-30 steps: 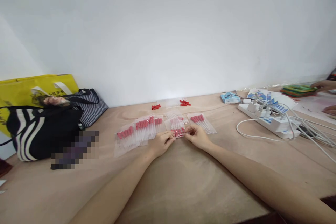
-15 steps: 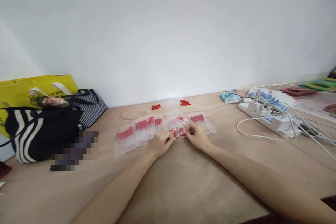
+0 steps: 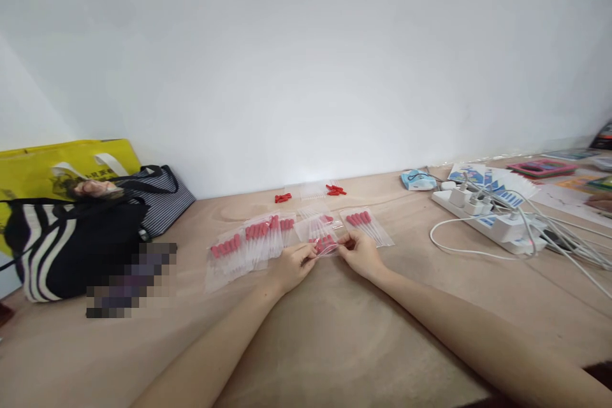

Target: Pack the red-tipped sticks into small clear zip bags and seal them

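A clear plastic bag (image 3: 324, 246) holding red-tipped, pale plastic sticks like droppers lies in front of me, red ends nearest. My left hand (image 3: 295, 262) pinches its near left corner. At the near right corner my right hand (image 3: 361, 255) pinches the bag's edge between thumb and fingers. Just beyond my right hand lies another bag of red-topped droppers (image 3: 366, 223). To the left, several more filled bags (image 3: 253, 239) overlap in a row, red ends away from me. Whether the held bag is sealed, I cannot make out.
Loose red pieces (image 3: 283, 197) and more red pieces (image 3: 336, 190) lie near the wall. A white power strip (image 3: 497, 229) with cables and a blue face mask (image 3: 419, 180) sit right. Bags, including a black one (image 3: 86, 248), stand left. Another person's hand (image 3: 601, 203) shows far right.
Both hands keep their pinch on the bag and have barely shifted. The bag's near edge looks flatter, its red ends more plainly lined up. The camera view has moved slightly.
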`<state>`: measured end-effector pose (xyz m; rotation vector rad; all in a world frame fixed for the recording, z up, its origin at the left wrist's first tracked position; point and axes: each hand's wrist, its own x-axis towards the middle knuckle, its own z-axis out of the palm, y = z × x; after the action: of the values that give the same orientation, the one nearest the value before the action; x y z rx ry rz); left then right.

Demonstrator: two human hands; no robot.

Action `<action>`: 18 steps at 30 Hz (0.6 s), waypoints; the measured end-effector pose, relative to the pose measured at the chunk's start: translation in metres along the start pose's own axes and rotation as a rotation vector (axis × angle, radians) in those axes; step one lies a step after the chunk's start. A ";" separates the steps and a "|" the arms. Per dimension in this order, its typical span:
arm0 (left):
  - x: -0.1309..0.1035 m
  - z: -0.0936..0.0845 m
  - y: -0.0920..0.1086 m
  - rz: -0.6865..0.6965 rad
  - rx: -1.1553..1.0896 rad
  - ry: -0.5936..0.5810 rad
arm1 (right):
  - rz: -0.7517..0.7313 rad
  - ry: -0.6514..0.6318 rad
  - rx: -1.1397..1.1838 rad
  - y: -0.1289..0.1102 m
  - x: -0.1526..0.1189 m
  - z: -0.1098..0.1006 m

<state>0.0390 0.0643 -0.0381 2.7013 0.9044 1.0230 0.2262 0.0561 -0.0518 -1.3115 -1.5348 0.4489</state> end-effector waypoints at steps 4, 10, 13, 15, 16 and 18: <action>0.001 -0.001 0.002 0.043 0.020 0.011 | -0.100 0.012 -0.057 -0.002 0.002 0.001; 0.001 0.000 0.001 0.058 0.037 0.054 | -0.245 -0.023 -0.100 0.000 0.002 -0.002; 0.000 0.001 -0.002 0.088 0.052 0.082 | -0.326 -0.049 -0.108 0.000 0.000 -0.003; 0.000 0.001 -0.004 0.093 0.055 0.093 | -0.386 -0.089 -0.098 0.001 -0.001 -0.006; 0.000 0.001 -0.004 0.088 0.049 0.090 | -0.406 -0.118 -0.095 0.002 -0.001 -0.008; 0.000 0.000 -0.005 0.069 0.020 0.075 | -0.428 -0.175 -0.100 0.006 -0.001 -0.013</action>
<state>0.0364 0.0682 -0.0394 2.7453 0.8426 1.1419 0.2404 0.0528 -0.0513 -0.9964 -1.9478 0.2186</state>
